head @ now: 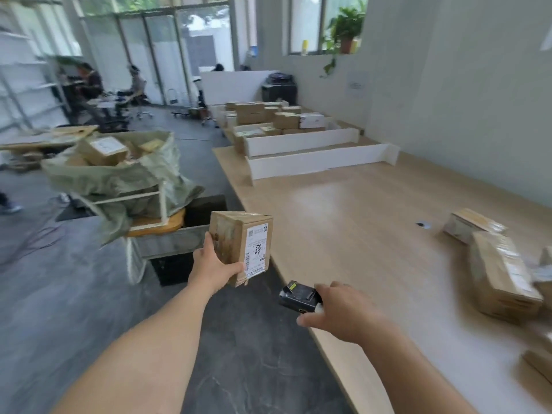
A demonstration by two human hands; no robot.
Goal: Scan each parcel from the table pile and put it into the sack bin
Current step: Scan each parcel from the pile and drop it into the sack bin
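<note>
My left hand (212, 262) grips a small brown cardboard parcel (236, 243) from its left side and holds it upright above the floor, by the table's left edge. A white shipping label covers the parcel's right face. My right hand (343, 309) holds a black handheld scanner (298, 297) low and to the right of the parcel, its head turned toward the label. The sack bin (119, 171), a green woven sack on a white frame, stands to the upper left with several parcels inside. More parcels of the pile (501, 276) lie at the table's right side.
The long wooden table (358, 210) runs along the right wall. White dividers (316, 162) and several boxes stand at its far end. A black floor opening lies under the sack's stand. People sit at desks far off on the left. The floor is dark grey.
</note>
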